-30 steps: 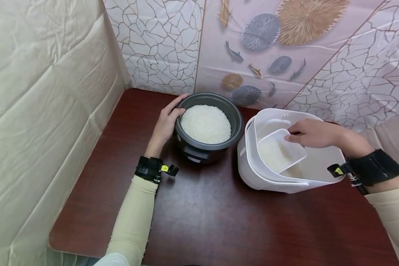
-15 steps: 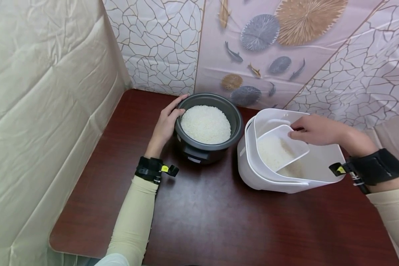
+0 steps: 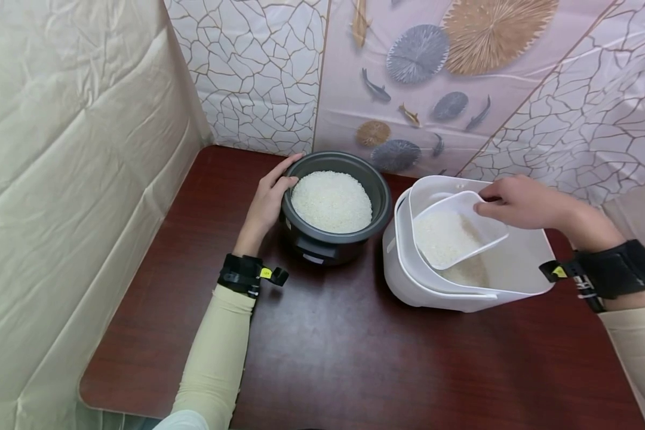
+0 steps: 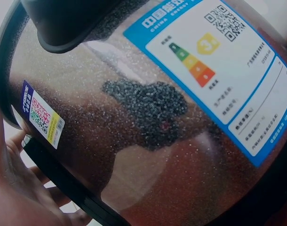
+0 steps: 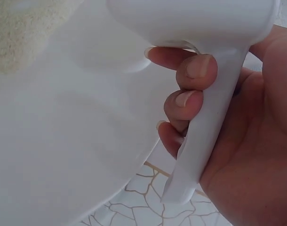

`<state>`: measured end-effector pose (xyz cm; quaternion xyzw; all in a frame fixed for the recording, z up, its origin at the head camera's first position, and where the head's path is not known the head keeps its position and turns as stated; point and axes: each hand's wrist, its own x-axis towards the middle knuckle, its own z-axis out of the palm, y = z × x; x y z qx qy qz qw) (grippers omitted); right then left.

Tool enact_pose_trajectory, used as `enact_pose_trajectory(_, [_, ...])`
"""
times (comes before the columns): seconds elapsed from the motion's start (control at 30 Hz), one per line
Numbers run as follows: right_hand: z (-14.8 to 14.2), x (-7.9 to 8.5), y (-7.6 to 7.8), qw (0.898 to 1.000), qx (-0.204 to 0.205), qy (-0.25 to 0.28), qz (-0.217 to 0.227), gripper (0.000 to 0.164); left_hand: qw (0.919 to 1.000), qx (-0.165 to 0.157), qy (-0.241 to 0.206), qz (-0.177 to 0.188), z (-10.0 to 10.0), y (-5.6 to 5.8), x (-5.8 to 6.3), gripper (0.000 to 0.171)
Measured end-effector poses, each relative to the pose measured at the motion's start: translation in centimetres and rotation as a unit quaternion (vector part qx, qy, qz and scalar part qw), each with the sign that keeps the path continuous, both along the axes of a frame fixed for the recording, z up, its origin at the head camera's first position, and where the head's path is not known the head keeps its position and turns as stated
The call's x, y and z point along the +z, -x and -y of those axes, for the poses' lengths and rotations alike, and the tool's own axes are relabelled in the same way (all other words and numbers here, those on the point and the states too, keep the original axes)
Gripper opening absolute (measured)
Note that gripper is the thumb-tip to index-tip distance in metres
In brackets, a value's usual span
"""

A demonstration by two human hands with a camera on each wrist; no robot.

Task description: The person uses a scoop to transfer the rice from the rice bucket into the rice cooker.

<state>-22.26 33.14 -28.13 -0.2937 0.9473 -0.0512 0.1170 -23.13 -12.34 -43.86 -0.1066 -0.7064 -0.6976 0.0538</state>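
A dark rice cooker (image 3: 322,239) stands at the back of the table, its pot filled with white rice (image 3: 331,202). My left hand (image 3: 267,200) rests on its left side, thumb at the rim and fingers around the outside. The left wrist view shows the cooker's glossy wall with an energy label (image 4: 219,70). To the right is a white rice bin (image 3: 430,292) with more rice at its bottom. My right hand (image 3: 521,203) grips the handle of a white scoop (image 5: 211,108), fingers curled around it. Rice fills much of the scoop, which is tilted inside the bin's mouth.
Both rest on a dark red-brown table (image 3: 322,352). Behind it hangs a patterned wall covering (image 3: 258,71), and a cream padded cloth (image 3: 75,179) lines the left side. The bin stands close beside the cooker.
My right hand has lifted the scoop slightly and moved it right and towards the back of the bin, with rice in it. The left hand and the cooker have stayed in place.
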Motion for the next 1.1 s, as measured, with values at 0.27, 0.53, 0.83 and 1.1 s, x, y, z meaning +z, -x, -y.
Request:
enact_pose_trajectory(0.27, [-0.7,0.1,-0.1,1.000,0.000,-0.002,-0.008,0.023,1.0000,-0.003,-0.002,0.002,-0.1,0.0,-0.1,0.049])
enact_pose_trajectory(0.53, [-0.9,0.9,0.0,1.000,-0.011,-0.012,-0.002,0.012,1.0000,-0.005,-0.003,-0.003,-0.1,0.1,0.2,0.049])
enact_pose_trajectory(0.83, [-1.1,1.0,-0.2,1.000,-0.019,-0.007,-0.009,0.014,1.0000,0.000,-0.004,-0.006,0.0,0.1,0.2,0.049])
enact_pose_trajectory(1.1, [-1.1,0.8,-0.4,1.000,-0.017,-0.013,-0.014,0.015,1.0000,-0.001,-0.003,0.000,0.0,-0.1,0.1,0.048])
